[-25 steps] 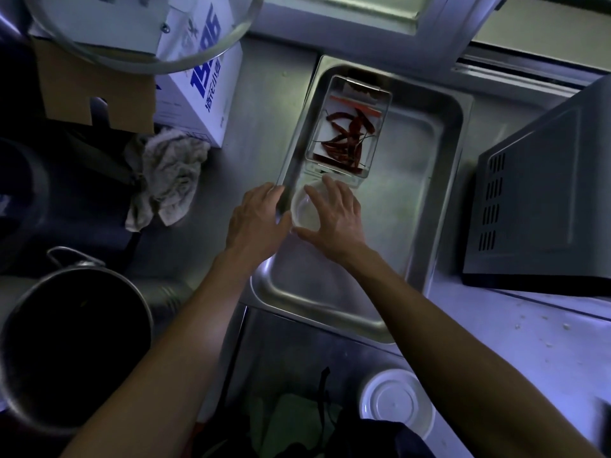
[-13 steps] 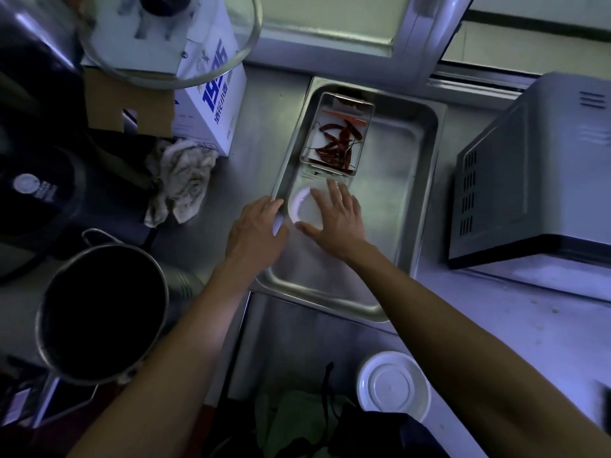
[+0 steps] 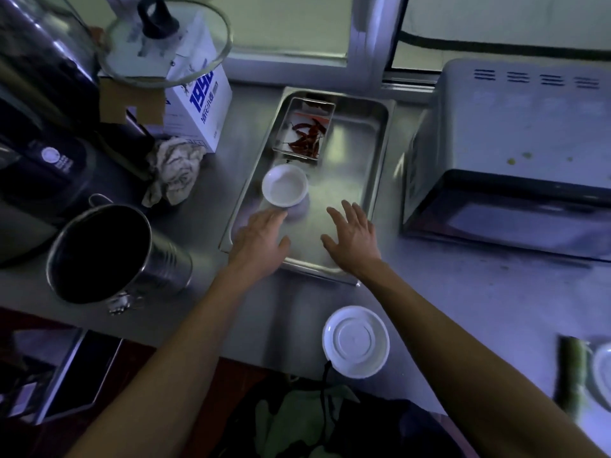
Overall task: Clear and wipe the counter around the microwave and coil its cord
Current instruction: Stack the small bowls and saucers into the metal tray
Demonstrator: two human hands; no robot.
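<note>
Counter edge: a white dish (image 3: 355,342) is seen upside down at the near lip of the steel counter (image 3: 463,292), with a dark cord-like strand (image 3: 325,385) trailing below it; whether this is the microwave's cord cannot be told.

Far right corner: a green vegetable (image 3: 573,375) and part of another white dish (image 3: 603,368) are cut off by the frame.

Hands: the left hand (image 3: 261,241) and right hand (image 3: 353,236) are held flat, fingers straight and spread, over the near end of the steel tray (image 3: 377,180); nothing is gripped by either.

Step in hand: clearing is judged to be under way, with loose items gathered in the tray; wiping and cord coiling appear not yet begun.

Small bowl: a white bowl (image 3: 285,189) is set upright in the tray, just beyond the left fingertips.

Chilli box: a clear container of dried red chillies (image 3: 305,133) is placed at the tray's far end.

Next move: the tray is likely to be gripped at its rim and lifted or slid clear, kept level so that its contents are not spilled.

In the way: a steel pot (image 3: 109,256) is stood to the left, a crumpled rag (image 3: 175,166) beyond it, then a carton (image 3: 198,104) under a glass lid (image 3: 165,44).

Microwave: the microwave (image 3: 515,160) is stood to the right of the tray, crumbs being visible on the counter before it.
</note>
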